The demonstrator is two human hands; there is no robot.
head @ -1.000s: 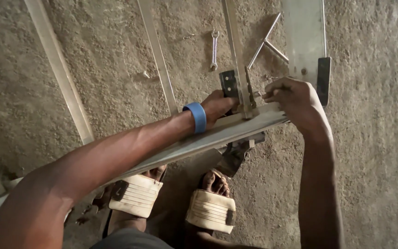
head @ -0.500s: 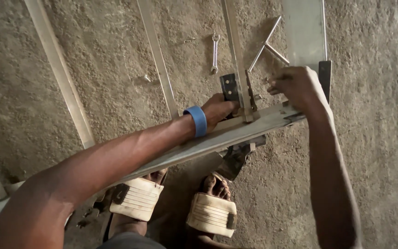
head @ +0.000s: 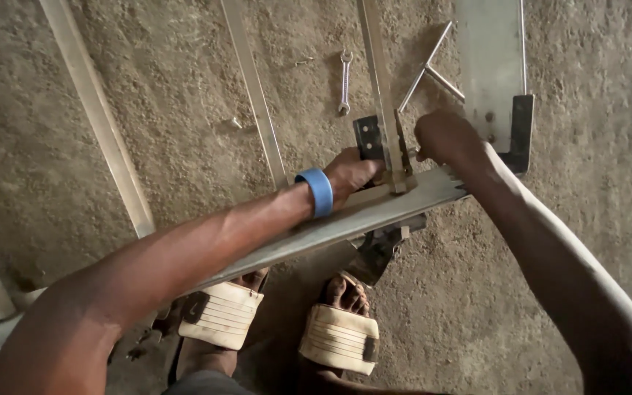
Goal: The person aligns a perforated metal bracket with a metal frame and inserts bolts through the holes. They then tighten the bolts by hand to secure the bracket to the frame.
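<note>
Right hand has shifted since a second ago — it sat further toward 3 o'clock along the long metal bar, nearer the dark end bracket of the wide flat plate. Now we see it pulled in toward 9 o'clock, right beside the upright strip where that strip crosses the bar. Bar and left hand look unmoved, so we read this as the work closing in on the joint itself, not on repositioning the bar.

Pose:
- Left hand — forearm runs in from 7 o'clock along the bar, blue wristband at the wrist, fingers curled against the strip and the small black bracket at the crossing. Looks closed on the strip, pressing it to the bar.
- Right hand — arm comes in from 4 o'clock, wrist bent, fist bunched over the joint at its 3 o'clock side. Fingers are curled tight; whatever sits inside them is hidden, so we can't tell what it holds.

The bar lies diagonally above the dirt floor, from 8 o'clock up toward 2 o'clock, over our sandalled feet. A small spanner lies on the floor at 12 o'clock of the joint, untouched, with thin rods just to its 3 o'clock.
</note>
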